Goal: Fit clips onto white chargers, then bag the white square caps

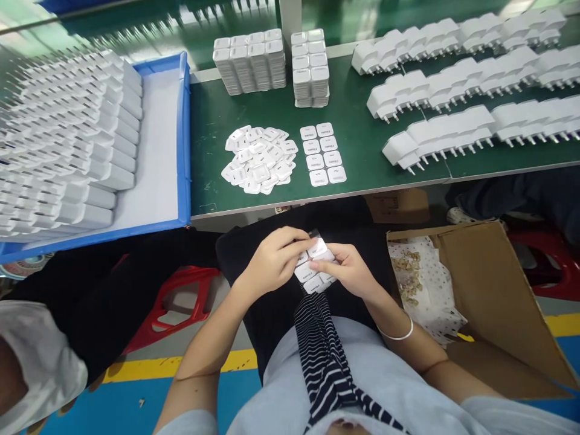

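- Currently: green bench [362, 157] is running across the top of the view, and the person is sitting below its front edge with both hands working over the lap.
- Blue tray [183, 139] is sitting on the left, holding a large block of white chargers [63, 151] packed in rows; the right part of its floor is showing bare.
- More chargers [453, 90] are lying in three long rows on the right of the bench, prongs pointing toward the person.
- Two stacked blocks of chargers [272, 60] are standing at the back centre.
- Cardboard box [493, 290] is sitting open on the floor to the right, with dotted paper and some brown scraps inside.
- Loose pile of white cover plates [258, 160] is lying on the bench mid-left, still unsorted by the look of it.
- Just beside it, eight plates [322, 154] are lying in a neat two-by-four grid, so I'd judge that part as done.
- Left hand [272, 260] is pinching the top of a small bunch of plates [315, 266], fingers closed on it.
- Right hand [351, 269] is cupping the same bunch from the other side, fingers closed around it.
- Judging progress: the pile is much bigger than the grid, so most of the plates are looking still to go.
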`<state>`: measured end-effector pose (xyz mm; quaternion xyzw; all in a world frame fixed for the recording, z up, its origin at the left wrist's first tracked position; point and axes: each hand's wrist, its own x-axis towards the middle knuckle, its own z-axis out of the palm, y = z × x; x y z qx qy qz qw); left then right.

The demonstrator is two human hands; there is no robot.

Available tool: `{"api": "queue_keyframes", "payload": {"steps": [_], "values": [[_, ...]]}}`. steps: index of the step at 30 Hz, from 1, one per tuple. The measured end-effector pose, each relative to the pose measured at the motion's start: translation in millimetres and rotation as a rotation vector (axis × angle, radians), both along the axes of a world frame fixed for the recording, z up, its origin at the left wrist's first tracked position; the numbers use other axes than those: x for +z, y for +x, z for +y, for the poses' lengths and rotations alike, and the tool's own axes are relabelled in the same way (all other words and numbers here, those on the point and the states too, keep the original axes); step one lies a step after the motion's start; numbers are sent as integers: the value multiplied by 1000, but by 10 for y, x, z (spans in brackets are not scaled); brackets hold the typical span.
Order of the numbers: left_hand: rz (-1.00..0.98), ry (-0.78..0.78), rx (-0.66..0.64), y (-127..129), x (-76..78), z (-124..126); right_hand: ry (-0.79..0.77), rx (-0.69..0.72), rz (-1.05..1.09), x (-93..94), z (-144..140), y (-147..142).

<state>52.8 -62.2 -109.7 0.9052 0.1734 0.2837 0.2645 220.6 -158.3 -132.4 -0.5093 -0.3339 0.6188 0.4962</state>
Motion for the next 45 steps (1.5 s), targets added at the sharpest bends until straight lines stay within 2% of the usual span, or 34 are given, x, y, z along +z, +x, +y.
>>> {"api": "queue_keyframes", "payload": {"steps": [2, 5, 9, 14, 16, 21, 24, 26, 29, 31, 34, 38, 45], "values": [[34, -261, -73, -27, 42, -29, 48, 9, -49, 9, -6, 10], [24, -521, -49, -25, 87, -110, 120, 31, -95, 22, -8, 18], [-45, -714, 70, 15, 65, -219, 146, 44, -117, 22, -15, 20], [-80, -873, 137, 53, 23, -212, 147, 32, -111, 4, -33, 21], [-54, -839, 169, 76, 24, -188, 138, 6, -117, -3, -38, 19], [-33, -568, 227, 146, 67, -158, 140, -10, -129, 8, -28, 35], [-25, -400, 277, 89, 136, -10, 108, -9, -109, 34, -38, 92], [-45, -181, 423, -14, 201, 231, 89, -6, -71, 39, -63, 146], [-59, 168, 744, -176, 285, 755, 26, -27, 30, 4, -103, 203], [44, 217, 797, -217, 307, 1108, -37, -59, 75, -40, -110, 201], [203, 236, 759, -149, 288, 1483, -73, -79, 77, -99, -88, 155], [334, 205, 737, 38, 220, 1708, -75, -80, 64, -134, -46, 98], [311, 162, 761, 340, 72, 2058, -92, -114, 45, -143, -1, 86]]}}
